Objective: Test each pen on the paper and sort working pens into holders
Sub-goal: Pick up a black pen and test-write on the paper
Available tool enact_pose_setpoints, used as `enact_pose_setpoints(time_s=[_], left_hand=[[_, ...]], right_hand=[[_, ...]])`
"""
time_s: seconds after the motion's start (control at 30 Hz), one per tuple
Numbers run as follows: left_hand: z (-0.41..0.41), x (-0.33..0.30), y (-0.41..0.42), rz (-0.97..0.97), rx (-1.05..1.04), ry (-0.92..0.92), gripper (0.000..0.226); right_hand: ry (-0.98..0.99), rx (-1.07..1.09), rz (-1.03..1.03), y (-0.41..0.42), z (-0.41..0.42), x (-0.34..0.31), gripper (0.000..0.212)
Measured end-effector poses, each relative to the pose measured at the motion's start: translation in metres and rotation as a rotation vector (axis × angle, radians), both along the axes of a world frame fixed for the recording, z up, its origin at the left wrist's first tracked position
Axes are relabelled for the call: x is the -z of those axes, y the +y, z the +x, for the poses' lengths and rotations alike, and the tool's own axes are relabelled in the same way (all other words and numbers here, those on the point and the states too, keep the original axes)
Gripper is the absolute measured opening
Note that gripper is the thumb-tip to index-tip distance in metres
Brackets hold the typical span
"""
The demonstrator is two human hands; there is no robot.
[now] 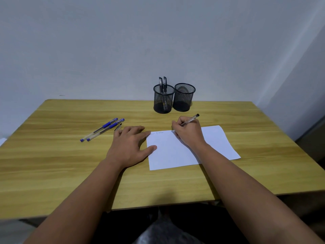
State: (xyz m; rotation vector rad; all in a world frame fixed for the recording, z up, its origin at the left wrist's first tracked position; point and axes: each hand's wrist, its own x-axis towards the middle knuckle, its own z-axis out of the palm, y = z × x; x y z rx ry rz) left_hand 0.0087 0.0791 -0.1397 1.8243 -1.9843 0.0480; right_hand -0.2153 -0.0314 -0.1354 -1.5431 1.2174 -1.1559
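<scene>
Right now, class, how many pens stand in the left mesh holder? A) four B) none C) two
C: two black-capped pens stick up out of the left mesh holder, while the right holder beside it shows no pens.

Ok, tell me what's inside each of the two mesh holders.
The left holder has two black pens standing in it, caps up. The right holder shows nothing through its mesh; its dark base is too shaded to rule out something small.
</scene>
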Motion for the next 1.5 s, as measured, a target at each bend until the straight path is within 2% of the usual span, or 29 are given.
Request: enact_pose_setpoints(time_s=[0.13,0.57,1.17,1.5], left_hand=[[-0.001,-0.001,0.0,0.005,0.0,-0.008,0.067],[0.0,-0.001,0.001,0.009,-0.003,-0.012,0.067],[0.0,-0.002,0.001,0.013,-0.001,-0.012,0.068],[0.0,-0.001,0.002,0.013,0.002,-0.007,0.068]], right_hand=[[-0.036,0.042,0.0,-0.002,0.0,0.001,0.041],[0.023,0.045,-0.031,-0.001,0.0,0.0,0.039],[0.193,0.127,-0.122,0.006,-0.001,-0.008,0.047],[0.19,0.148,-0.127,0.008,-0.001,-0.011,0.04]])
